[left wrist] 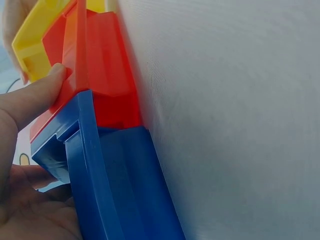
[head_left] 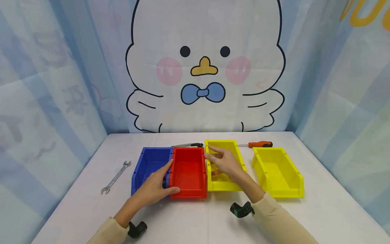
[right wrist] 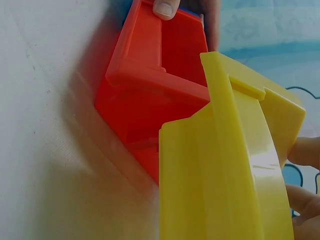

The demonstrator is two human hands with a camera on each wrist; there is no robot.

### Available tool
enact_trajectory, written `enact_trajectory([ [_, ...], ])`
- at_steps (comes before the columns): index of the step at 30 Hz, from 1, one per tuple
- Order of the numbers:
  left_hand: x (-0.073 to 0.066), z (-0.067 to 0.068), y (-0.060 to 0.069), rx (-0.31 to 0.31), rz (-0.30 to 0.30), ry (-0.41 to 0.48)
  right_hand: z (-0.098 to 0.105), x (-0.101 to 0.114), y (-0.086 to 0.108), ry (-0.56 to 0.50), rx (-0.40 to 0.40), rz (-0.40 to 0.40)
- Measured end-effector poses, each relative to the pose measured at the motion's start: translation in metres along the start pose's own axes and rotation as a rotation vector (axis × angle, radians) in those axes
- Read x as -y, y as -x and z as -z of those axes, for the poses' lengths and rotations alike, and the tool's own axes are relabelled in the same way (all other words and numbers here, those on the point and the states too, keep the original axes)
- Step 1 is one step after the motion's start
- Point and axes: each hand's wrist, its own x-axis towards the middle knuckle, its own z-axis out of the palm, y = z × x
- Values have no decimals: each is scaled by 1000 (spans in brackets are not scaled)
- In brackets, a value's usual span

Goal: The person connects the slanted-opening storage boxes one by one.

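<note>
A red bin stands against the right side of a blue bin. My left hand grips where the two meet: its thumb lies on the red bin's front edge and its fingers are at the shared walls. Right of the red bin is a yellow bin, set slightly further back and seeming raised off the table in the right wrist view. My right hand reaches over it and holds it by its left wall. The fingers show partly behind the bin in the right wrist view.
A second yellow bin stands apart at the right. A wrench lies on the left of the white table. Behind the bins are an orange-handled screwdriver and a dark-handled tool, partly hidden. Printed curtains surround the table.
</note>
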Motion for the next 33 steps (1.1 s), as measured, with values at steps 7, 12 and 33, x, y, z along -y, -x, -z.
enact_trajectory([
  [7, 0, -1, 0, -2, 6, -1, -1, -3, -1, -18, 7, 10],
  [12, -1, 0, 1, -3, 9, -2, -3, -8, -3, -28, 10, 25],
  [33, 2, -1, 2, -1, 10, -5, -9, -20, -2, -58, 5, 20],
])
